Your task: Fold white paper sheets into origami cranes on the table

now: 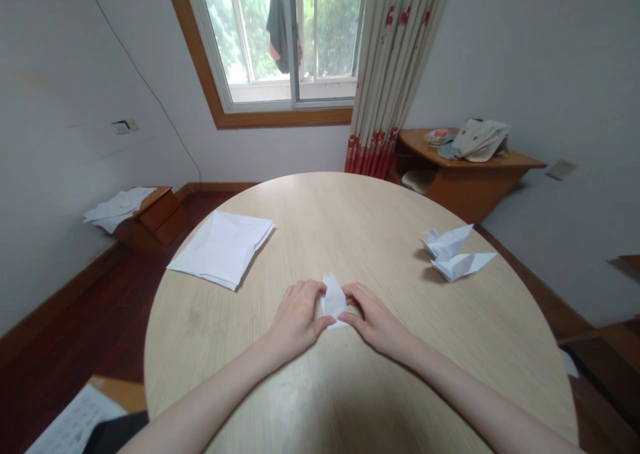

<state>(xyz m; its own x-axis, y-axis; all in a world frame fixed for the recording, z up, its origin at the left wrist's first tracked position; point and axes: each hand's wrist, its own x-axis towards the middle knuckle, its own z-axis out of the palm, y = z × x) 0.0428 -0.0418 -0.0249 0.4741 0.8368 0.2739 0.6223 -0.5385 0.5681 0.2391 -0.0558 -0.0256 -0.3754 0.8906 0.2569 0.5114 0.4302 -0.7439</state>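
Observation:
Between my two hands a small piece of folded white paper [335, 299] rests on the round wooden table [320, 207], its narrow points facing away from me. My left hand [299, 312] grips its left side, thumb on the lower edge and fingers curled at the upper left. On the right side, my right hand [373, 315] pinches the paper the same way, its thumb close to the left thumb. The underside of the paper and some fingertips are hidden.
A stack of white paper sheets [220, 247] lies at the table's left. Two folded paper birds [457, 265] sit near the right edge. Beyond the table are a corner desk [475, 174] with a bag [483, 139], a curtain [390, 61] and a low cabinet [163, 217] holding papers.

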